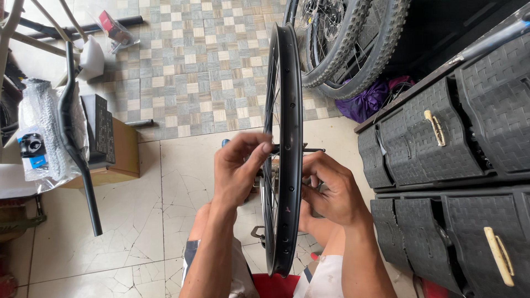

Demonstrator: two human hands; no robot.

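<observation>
One bare black rim [284, 149] stands upright on edge between the person's knees, with two hands at its hub – the left hand [238, 168] pinching a spoke with fingertips, the right hand [331, 193] curled around spokes on the far side. Two tyred wheels [353, 38] lean just behind; two black woven drawers [441, 143] crowd the right edge, while open tiled floor [138, 221] lies to the left.

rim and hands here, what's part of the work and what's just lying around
In hand:
bare black rim, upright between the knees
spokes inside it
left hand, fingertips pinching at the rim's inner side
right hand on the other side

Lying about:
black handlebar
cardboard box
tyred wheels
black woven drawers
</observation>
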